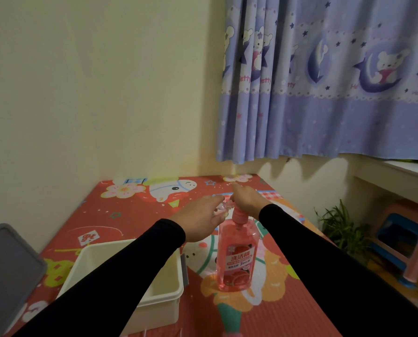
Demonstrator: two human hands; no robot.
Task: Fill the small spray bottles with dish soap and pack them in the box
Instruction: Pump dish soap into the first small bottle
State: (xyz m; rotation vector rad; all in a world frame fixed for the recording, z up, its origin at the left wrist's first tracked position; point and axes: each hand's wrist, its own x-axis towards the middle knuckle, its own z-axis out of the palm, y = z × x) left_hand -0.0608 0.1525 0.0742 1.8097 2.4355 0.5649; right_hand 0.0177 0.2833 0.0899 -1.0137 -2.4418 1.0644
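A tall pink dish soap bottle (236,254) with a pump top stands upright on the red patterned mat. My right hand (245,199) rests on top of its pump head, fingers bent over it. My left hand (199,218) grips a small clear spray bottle (223,207), held just left of the pump's spout. Most of the small bottle is hidden by my fingers. A white plastic box (171,297) sits to the left of the soap bottle, partly covered by my left sleeve.
A grey lid (6,271) lies at the left edge of the mat (288,312). Walls close off the back and left. A blue curtain hangs at the right, with a potted plant (341,224) and a pink and blue stool (404,242) on the floor below it.
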